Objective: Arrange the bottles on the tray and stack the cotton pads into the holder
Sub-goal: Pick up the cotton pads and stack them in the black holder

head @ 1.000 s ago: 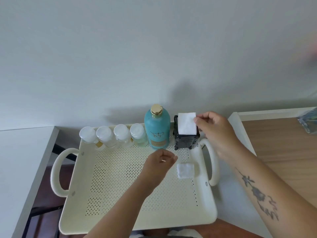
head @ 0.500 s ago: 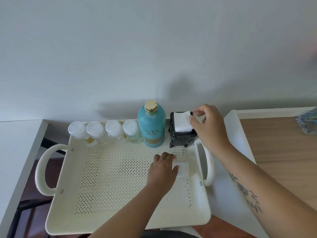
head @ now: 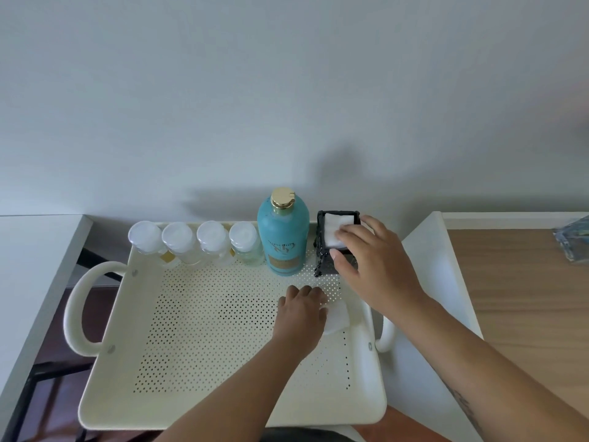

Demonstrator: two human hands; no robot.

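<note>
The scene is lit softly and evenly from the near side. Faint, blurred shadows are cast on the wall (head: 287,90) behind the bottle (head: 283,237). Straight edges are bowed near the borders by wide-angle distortion, and fine detail is slightly softened.

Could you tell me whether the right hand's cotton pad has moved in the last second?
Yes: the cotton pad has come down from above the rim of the black holder into its open top, the right hand resting fingers on it.
</note>
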